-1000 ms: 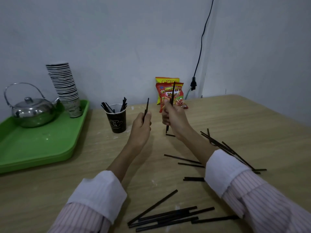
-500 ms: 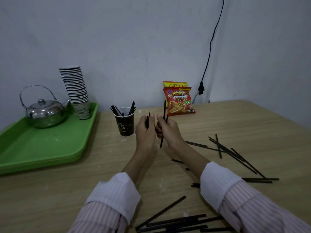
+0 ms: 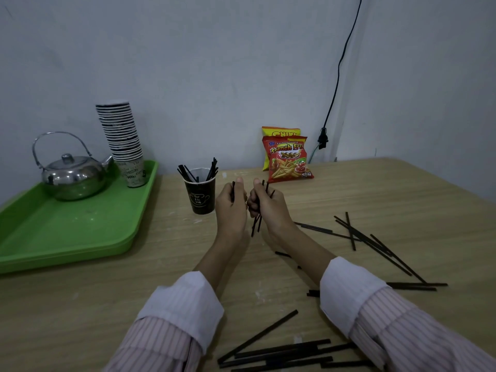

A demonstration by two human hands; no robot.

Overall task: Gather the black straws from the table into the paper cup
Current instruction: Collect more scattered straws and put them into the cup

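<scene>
So the thin black plastic straws are all over the place. A few already stand in the small black paper cup (image 3: 200, 196) with the white drawing on it, poking up past the rim. The person's left hand (image 3: 231, 208) has its grip closed on one black straw (image 3: 233, 191), held upright just right of the cup. The right hand (image 3: 268, 208) sits right next to it, nearly touching, grip closed on a little bundle of straws (image 3: 257, 222) whose ends stick out below the fist.

The rest lie loose on the light wooden bench (image 3: 375, 194): a crossed scatter of straws (image 3: 370, 240) off to the right, a pair by the right cuff (image 3: 416, 285), and a messy pile at the near edge (image 3: 281, 353).

Both arms wear pink striped sleeves (image 3: 418, 331) with white turned-back cuffs. Further out, a red bag of French fries snacks (image 3: 290, 159) leans in front of a yellow bag by the wall. On the left a green plastic tray (image 3: 67, 232) carries a shiny steel kettle (image 3: 72, 175) and a tall stack of paper cups (image 3: 123, 140). A black cable (image 3: 338, 73) runs down the wall to a plug.
</scene>
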